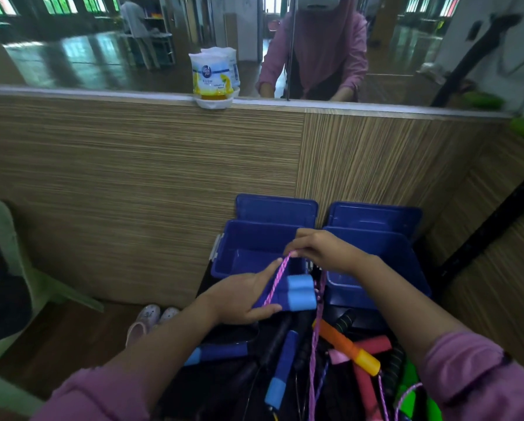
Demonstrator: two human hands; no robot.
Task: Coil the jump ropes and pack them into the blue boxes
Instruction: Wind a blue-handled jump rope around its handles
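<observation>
Clearly, air freshener (213, 75) on ledge (102, 93) reads "ROOM".

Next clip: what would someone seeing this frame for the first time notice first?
At centre, the left hand grips a pair of light-blue foam handles while the right hand pinches the pink-purple rope up from them. Behind stand two open blue boxes, lids back against the wood panel. Below lies a heap of jump ropes, an orange-and-yellow handle standing out.
</observation>
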